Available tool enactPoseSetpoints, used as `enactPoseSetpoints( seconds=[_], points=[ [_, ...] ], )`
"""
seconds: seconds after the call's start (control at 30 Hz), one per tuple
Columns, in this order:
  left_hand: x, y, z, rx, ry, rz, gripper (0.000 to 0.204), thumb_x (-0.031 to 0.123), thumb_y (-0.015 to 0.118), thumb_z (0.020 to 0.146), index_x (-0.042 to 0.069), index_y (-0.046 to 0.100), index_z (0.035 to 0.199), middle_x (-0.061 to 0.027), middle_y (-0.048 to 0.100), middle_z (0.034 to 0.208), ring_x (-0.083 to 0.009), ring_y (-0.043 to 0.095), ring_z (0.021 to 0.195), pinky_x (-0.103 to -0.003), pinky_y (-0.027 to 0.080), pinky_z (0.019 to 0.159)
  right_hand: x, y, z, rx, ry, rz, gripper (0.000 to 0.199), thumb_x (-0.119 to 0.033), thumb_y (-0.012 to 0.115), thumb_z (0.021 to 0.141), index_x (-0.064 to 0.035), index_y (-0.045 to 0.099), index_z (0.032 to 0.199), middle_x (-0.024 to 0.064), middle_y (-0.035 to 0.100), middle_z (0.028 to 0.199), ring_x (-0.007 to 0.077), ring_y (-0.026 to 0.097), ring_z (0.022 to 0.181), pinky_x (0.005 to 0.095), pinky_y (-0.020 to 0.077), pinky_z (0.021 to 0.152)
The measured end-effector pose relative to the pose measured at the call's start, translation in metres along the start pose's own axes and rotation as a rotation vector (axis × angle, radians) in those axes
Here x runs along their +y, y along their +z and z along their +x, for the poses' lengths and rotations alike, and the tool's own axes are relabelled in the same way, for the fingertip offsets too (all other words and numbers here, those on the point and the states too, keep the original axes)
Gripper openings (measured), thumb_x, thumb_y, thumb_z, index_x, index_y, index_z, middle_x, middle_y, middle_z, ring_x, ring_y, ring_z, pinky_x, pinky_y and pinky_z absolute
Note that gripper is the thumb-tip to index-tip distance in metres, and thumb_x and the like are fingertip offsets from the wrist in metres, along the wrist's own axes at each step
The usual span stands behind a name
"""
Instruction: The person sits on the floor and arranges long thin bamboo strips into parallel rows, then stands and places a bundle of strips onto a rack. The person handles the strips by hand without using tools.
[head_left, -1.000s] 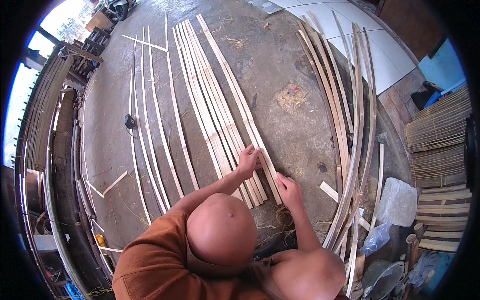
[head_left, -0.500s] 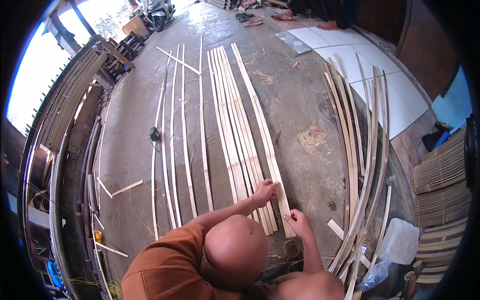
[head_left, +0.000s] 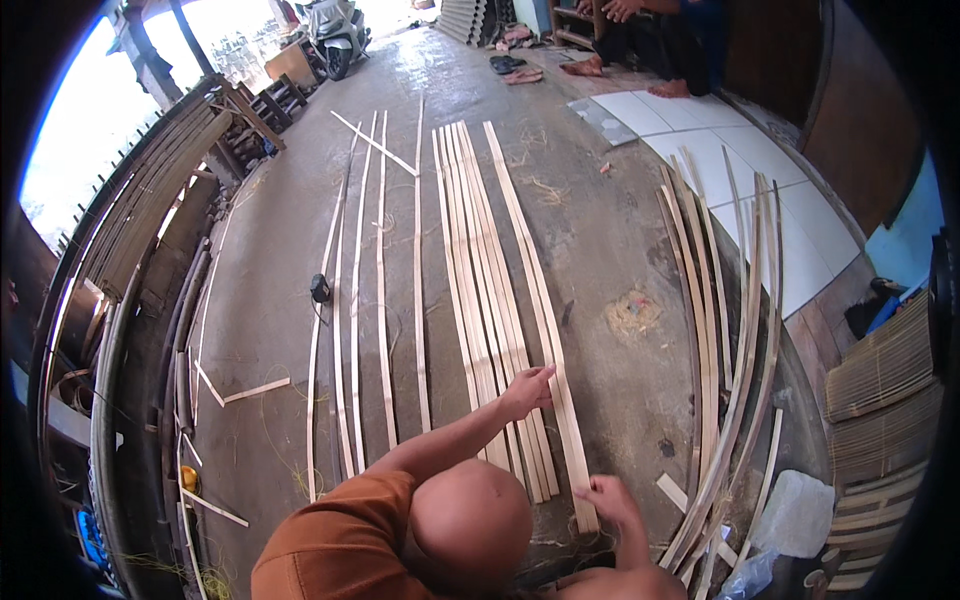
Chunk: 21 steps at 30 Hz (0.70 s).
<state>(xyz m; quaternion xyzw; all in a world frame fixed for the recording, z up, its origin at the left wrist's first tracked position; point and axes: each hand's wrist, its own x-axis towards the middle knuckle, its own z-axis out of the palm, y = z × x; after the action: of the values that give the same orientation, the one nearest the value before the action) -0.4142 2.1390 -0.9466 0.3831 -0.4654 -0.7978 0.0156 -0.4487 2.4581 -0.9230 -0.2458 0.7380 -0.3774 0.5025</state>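
Two long pale bamboo strips [head_left: 545,315], side by side, run away from me over the concrete, apart from a wider bundle of bamboo strips [head_left: 490,320] on their left. My left hand [head_left: 526,393] reaches across the bundle, its fingers pinched at the left edge of the two strips. Near their closest end, my right hand [head_left: 612,500] has thumb and fingers closed on the right edge. Under the left wrist, part of the bundle is hidden. Farther left several single strips [head_left: 384,330] lie spaced out, with a small black object [head_left: 320,288] among them.
More long strips [head_left: 705,330] lie at the right, partly over white tiles [head_left: 800,230]. Beside them are a pale block [head_left: 795,515] and slatted bamboo pieces [head_left: 885,350]. Poles [head_left: 180,330] line the left. A motorbike [head_left: 335,40] stands far back; another person's feet [head_left: 668,88] show upper right.
The view has tilted up, so the floor things sit lower in the picture. My left hand is slightly farther along the strips; both hands still touch them.
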Motion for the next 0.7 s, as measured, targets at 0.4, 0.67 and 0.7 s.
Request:
enactPoseSetpoints(
  seconds=[0.4, 0.67, 0.7],
  points=[
    [0.077, 0.03, 0.05, -0.263, -0.147, -0.103, 0.048, 0.033, 0.052, 0.108, 0.001, 0.046, 0.143, -0.0096, 0.063, 0.131, -0.0225, 0.061, 0.123, -0.04, 0.046, 0.113, -0.046, -0.023, -0.141, 0.03, 0.044, 0.047, 0.05, -0.03, 0.071, 0.09, -0.0007, 0.063, 0.129, 0.0203, 0.07, 0.118, 0.0308, 0.066, 0.109, 0.0414, 0.0504, 0.095],
    [0.192, 0.065, -0.02, -0.426, -0.083, -0.115, 0.039, 0.026, 0.054, 0.107, 0.016, 0.048, 0.144, -0.0123, 0.066, 0.125, -0.0257, 0.065, 0.117, -0.045, 0.053, 0.106, -0.106, -0.08, -0.158, 0.045, 0.186, -0.002, 0.042, -0.026, 0.071, 0.091, 0.0005, 0.066, 0.124, 0.0173, 0.073, 0.111, 0.0249, 0.067, 0.102, 0.0391, 0.0519, 0.089],
    [0.211, 0.067, -0.029, -0.419, -0.087, -0.134, 0.038, 0.024, 0.054, 0.107, 0.016, 0.048, 0.143, -0.0126, 0.065, 0.126, -0.0258, 0.065, 0.118, -0.046, 0.054, 0.104, -0.116, -0.093, -0.16, 0.04, 0.202, -0.02, 0.041, -0.025, 0.071, 0.091, 0.0007, 0.067, 0.123, 0.0169, 0.073, 0.11, 0.0242, 0.067, 0.101, 0.0389, 0.0521, 0.088]
  ],
)
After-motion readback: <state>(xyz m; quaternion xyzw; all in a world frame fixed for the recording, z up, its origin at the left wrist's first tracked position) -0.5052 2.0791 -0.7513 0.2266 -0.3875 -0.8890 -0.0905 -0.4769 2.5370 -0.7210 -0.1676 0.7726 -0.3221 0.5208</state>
